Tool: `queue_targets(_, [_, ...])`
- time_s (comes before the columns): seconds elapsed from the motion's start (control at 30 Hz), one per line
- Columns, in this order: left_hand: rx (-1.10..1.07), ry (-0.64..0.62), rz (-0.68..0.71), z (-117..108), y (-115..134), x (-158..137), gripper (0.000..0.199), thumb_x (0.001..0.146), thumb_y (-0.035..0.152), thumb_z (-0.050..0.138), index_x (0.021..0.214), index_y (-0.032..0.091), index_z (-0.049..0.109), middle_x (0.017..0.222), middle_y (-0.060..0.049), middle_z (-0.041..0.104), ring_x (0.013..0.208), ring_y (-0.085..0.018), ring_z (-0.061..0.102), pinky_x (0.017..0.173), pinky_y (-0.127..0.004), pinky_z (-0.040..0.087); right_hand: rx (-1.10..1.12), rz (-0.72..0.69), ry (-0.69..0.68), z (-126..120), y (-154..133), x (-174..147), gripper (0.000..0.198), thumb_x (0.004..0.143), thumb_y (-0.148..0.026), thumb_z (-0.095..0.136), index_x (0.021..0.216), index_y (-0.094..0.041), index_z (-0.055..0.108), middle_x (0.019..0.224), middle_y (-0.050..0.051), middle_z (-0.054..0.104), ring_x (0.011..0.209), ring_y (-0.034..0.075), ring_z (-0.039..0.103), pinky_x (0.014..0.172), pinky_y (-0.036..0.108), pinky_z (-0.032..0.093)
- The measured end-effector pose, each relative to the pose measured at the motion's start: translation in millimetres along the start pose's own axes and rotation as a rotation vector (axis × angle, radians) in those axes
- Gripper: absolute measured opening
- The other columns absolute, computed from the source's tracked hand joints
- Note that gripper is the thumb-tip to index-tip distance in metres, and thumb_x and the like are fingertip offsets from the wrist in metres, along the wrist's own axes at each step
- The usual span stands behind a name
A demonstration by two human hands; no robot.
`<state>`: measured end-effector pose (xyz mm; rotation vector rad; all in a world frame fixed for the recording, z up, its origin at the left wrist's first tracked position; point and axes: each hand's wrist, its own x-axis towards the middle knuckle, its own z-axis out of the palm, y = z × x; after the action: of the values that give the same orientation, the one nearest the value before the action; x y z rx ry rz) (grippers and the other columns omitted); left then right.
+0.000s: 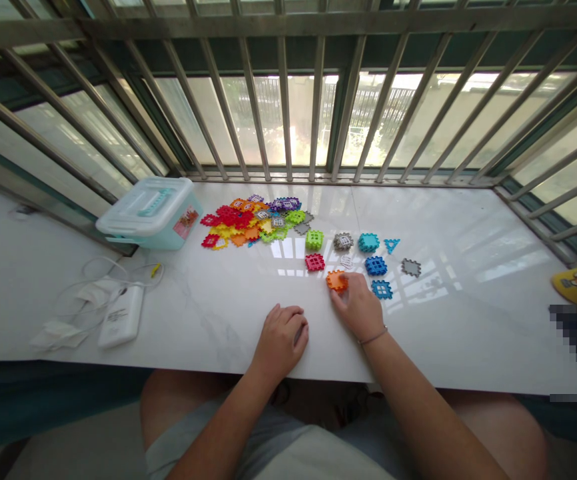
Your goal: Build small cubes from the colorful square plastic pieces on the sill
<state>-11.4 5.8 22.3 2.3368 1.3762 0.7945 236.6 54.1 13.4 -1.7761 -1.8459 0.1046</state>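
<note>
My right hand [361, 308] has its thumb and fingers closed on the edge of an orange square tile [336, 281] with toothed edges. Just to its right lies a blue window tile [382, 289], with a stack of darker blue tiles [376, 266] above. A white window tile [347, 262] is beyond the fingertips, and a red stack [314, 262] sits to its left. My left hand [281, 333] rests curled on the table near the front edge; whatever it may hold is hidden. Green [314, 240], grey [343, 241] and turquoise stacks [368, 242] form a row behind.
A mixed heap of coloured tiles [238, 223] lies at the back left, beside a lidded turquoise box [168, 217]. A white power bank [121, 316] with cables is at the left. A blue triangle [392, 246] and grey tile [411, 267] lie right. Metal bars [283, 107] border the back.
</note>
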Motion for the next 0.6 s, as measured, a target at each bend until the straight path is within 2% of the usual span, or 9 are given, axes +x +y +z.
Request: queue_targets(0.6, [0.010,-0.003,0.002,-0.3,0.3,-0.2,0.011,0.101,0.017,0.064,0.105,0.026,0.070,0.125,-0.007,0.075,0.119,-0.025,0.070,0.126,-0.057,0.042,-0.004,-0.004,-0.002,0.2,1.0,-0.7,0.036,0.102,-0.044,0.063,0.129,-0.022,0.061,0.128,0.013,0.069,0.109,0.028,0.071,0.076,0.035,0.058])
